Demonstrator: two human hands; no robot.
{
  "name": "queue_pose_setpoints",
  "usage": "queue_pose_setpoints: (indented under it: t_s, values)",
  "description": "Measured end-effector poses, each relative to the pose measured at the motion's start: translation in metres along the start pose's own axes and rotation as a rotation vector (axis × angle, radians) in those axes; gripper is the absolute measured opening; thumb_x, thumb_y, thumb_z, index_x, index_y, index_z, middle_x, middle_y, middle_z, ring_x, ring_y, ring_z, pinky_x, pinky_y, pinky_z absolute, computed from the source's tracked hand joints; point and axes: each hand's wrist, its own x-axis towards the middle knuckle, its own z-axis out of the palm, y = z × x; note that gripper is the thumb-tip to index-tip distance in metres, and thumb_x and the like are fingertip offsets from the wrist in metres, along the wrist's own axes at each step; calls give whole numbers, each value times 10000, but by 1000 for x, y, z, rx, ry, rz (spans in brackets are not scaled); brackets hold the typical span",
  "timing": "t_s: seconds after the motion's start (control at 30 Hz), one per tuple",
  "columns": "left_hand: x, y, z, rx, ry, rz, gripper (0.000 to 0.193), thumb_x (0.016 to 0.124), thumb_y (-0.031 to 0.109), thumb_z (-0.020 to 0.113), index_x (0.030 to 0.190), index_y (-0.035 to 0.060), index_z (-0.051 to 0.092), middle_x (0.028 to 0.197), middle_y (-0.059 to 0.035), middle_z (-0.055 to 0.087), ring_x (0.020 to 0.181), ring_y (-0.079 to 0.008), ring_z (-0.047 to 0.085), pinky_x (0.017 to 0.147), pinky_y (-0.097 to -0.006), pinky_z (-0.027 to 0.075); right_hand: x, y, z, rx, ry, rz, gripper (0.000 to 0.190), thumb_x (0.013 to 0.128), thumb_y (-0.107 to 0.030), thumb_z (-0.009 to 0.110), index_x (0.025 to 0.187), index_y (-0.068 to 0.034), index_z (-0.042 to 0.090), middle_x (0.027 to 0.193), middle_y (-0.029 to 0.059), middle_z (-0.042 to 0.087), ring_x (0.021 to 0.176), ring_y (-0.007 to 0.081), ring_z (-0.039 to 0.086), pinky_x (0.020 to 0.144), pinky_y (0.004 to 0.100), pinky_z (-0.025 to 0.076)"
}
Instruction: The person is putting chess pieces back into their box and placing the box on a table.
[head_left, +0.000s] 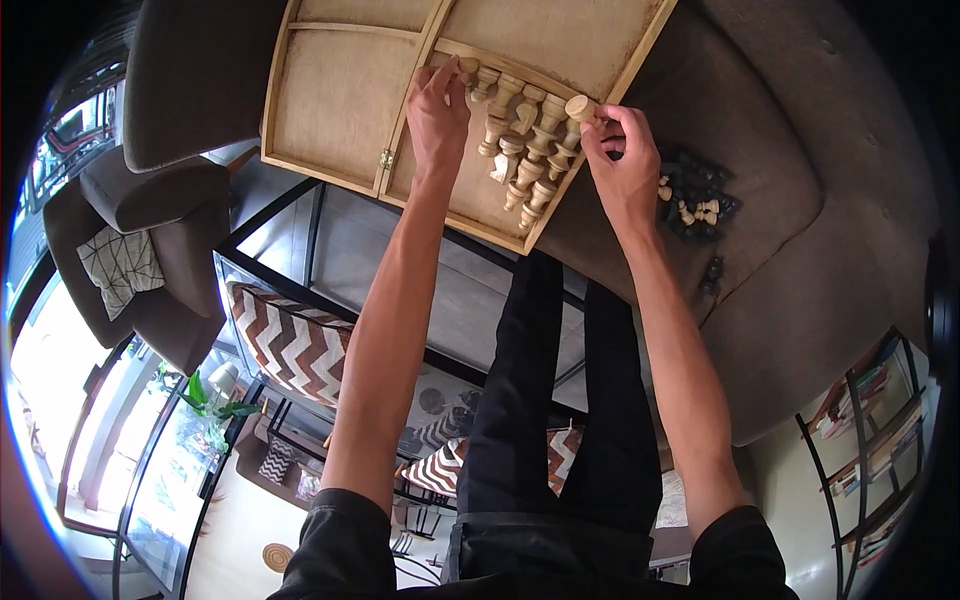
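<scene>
An unfolded wooden chess box (292, 90) lies before me, its hollow inner side up. Pale wooden chess pieces (553, 112) lie in rows in its near right compartment, with two carved knights (504, 166) among them. My right hand (626, 154) pinches a pale chess piece (580, 109) above the box's right edge, its round base turned up. At the upper left end of the rows, my left hand (441, 112) has its fingertips against another pale piece (469, 66). Whether it grips that piece is hard to see.
Black chess pieces (701, 169), mixed with several pale ones (705, 212), lie on the brown sofa seat (765, 150) right of the box. A glass-topped table with a black frame (270, 217) stands below. A brass hinge (386, 158) joins the box halves. An armchair (180, 247) is at left.
</scene>
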Motion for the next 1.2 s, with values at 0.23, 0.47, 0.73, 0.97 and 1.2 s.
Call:
queue_pose_setpoints:
  t_s: [0.23, 0.47, 0.73, 0.97, 1.2]
  values:
    - [5, -2, -11, -73, -27, -45, 203, 874, 39, 639, 1076, 14, 649, 897, -133, 650, 763, -244, 669, 700, -348, 533, 3, -10, 9, 55, -20, 27, 216, 836, -32, 693, 1028, -6, 598, 962, 104, 607, 797, 183, 638, 647, 282, 534]
    - [7, 0, -4, 2, -69, -45, 234, 867, 137, 678, 1065, 15, 654, 908, -140, 661, 775, -250, 661, 707, -359, 531, 5, -12, 14, 81, -35, 61, 215, 839, -69, 706, 1015, 4, 606, 957, 108, 621, 763, 184, 646, 661, 288, 539]
    - [11, 4, -17, 250, 83, 286, 266, 873, 189, 684, 1077, 18, 674, 910, -143, 654, 760, -271, 645, 699, -371, 523, 16, -34, 45, 339, -71, 316, 265, 853, -184, 743, 1005, 12, 648, 866, 116, 702, 756, 163, 684, 671, 290, 550]
    - [-14, 61, -40, -261, -119, -259, 298, 893, 227, 699, 1081, -4, 670, 928, -144, 706, 745, -197, 660, 692, -332, 524, 2, -61, 78, 335, -120, 212, 175, 839, -34, 706, 978, 17, 614, 896, 137, 651, 750, 231, 696, 664, 328, 563]
    - [10, 30, -32, -32, 41, -268, 334, 821, 192, 762, 1116, 52, 691, 949, -59, 650, 837, -185, 624, 738, -315, 515, -26, -46, 37, 357, -61, 135, 246, 869, 24, 608, 1103, -50, 629, 967, 97, 625, 884, 185, 644, 749, 288, 544]
